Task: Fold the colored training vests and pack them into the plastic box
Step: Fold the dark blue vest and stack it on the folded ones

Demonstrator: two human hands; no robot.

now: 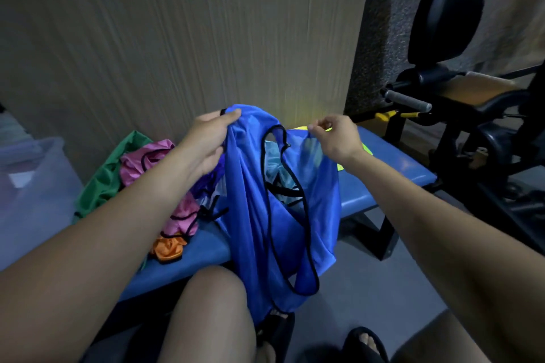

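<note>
Knee low in frame, blue vest draped beside it, hanging over the bench. Left hand gripping one top edge, fingers curled round fabric. Right hand pinching the other edge, thumb to fingertip. Box far left.

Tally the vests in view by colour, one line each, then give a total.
Blue vest, held up by both hands: 1
Green vest: 1
Pink vest: 1
Orange vest: 1
Neon yellow vest: 1
Total: 5 that can be told apart; bunched fabric behind the blue one may hide more.
</note>
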